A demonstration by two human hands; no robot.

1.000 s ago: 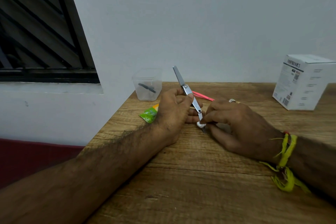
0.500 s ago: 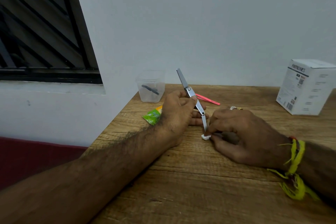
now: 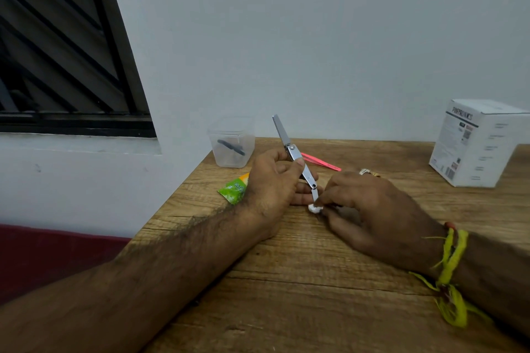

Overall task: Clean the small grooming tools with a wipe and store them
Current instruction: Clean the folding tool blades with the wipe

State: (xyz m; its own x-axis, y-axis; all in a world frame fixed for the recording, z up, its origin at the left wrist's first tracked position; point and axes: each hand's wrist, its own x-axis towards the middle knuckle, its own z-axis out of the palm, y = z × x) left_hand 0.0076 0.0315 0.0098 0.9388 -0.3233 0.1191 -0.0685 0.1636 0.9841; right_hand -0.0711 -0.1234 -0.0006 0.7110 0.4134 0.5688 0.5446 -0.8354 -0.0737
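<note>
Nail clipper (image 3: pixel 295 155) tip — hidden in wipe (image 3: pixel 314 208).

Home room: wooden table (image 3: pixel 315 309), louvred window (image 3: pixel 57 51).

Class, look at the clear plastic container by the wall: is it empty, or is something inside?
Not empty: the clear plastic container holds one dark slim tool. What tool, cannot tell.

Two bare, sleeveless forearms with dark hair. The right wrist wears knotted yellow threads (image 3: pixel 450 266) with frayed ends trailing loose, a thin red band (image 3: pixel 449 225) just above them. A pale ring (image 3: pixel 364 171) sits on one finger of the right hand (image 3: pixel 372 209).
</note>
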